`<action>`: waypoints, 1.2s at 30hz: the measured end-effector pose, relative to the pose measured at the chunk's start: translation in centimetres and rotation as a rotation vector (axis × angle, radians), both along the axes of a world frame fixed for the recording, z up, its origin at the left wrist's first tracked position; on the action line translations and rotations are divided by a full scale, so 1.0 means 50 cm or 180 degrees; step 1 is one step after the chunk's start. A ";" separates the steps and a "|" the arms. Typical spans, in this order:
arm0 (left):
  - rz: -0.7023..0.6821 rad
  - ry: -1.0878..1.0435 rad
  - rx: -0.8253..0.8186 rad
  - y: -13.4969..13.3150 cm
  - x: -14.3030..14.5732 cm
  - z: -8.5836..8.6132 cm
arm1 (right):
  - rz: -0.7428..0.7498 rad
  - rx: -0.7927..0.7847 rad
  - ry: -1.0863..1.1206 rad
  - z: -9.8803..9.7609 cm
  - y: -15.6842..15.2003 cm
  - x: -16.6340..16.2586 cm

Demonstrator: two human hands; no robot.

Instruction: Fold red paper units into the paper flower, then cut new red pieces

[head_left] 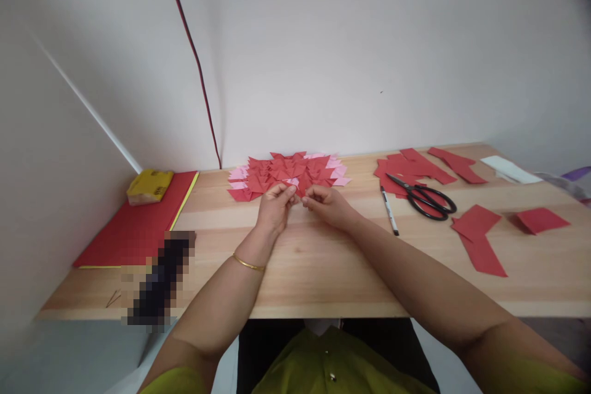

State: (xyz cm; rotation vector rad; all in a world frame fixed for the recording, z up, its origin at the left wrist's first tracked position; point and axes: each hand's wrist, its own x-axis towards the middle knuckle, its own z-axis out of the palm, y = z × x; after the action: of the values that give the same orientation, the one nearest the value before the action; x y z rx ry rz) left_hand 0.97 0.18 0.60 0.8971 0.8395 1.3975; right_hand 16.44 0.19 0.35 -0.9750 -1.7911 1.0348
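Both my hands meet at the middle of a wooden table (323, 271). My left hand (276, 206), a gold bangle on its wrist, pinches a small folded red paper piece (299, 189) with closed fingers. The fingers of my right hand (329, 203) are closed on the same piece from the other side. Just behind them lies a spread of several folded red and pink paper pieces (289, 173), fanned out near the wall.
Black scissors (427, 198) lie on a heap of red paper scraps (415, 166) at the right, with a pen (389, 211) beside them. More red cut pieces (480, 234) lie further right. A red sheet stack (138, 221) carrying a yellow packet (148, 186) sits at the left.
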 end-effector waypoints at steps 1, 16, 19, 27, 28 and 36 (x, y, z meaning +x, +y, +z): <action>0.0108 0.0043 0.0017 0.003 -0.004 0.002 | 0.0017 0.0016 -0.0023 -0.001 0.000 -0.001; 0.0028 0.0239 0.0190 0.000 -0.008 0.018 | -0.0159 0.0057 0.0257 -0.010 0.002 -0.008; -0.0050 0.0671 0.0213 -0.006 0.001 0.009 | -0.0084 0.0110 0.0236 -0.011 0.002 -0.009; 0.0411 0.0807 0.0326 0.006 -0.013 0.001 | 0.0032 0.0183 0.0168 -0.010 -0.001 -0.016; 0.0463 0.0761 0.0327 0.009 -0.018 0.004 | 0.0044 0.0167 0.0176 -0.010 -0.001 -0.016; 0.0238 0.0362 0.0177 0.006 -0.020 0.022 | -0.0133 -0.0021 0.0289 -0.013 0.002 -0.014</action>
State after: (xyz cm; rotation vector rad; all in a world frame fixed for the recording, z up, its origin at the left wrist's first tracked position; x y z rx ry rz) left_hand -0.01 0.50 1.71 1.0042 0.9322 1.4511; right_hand 15.75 0.29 -0.28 -0.9506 -1.6875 1.0432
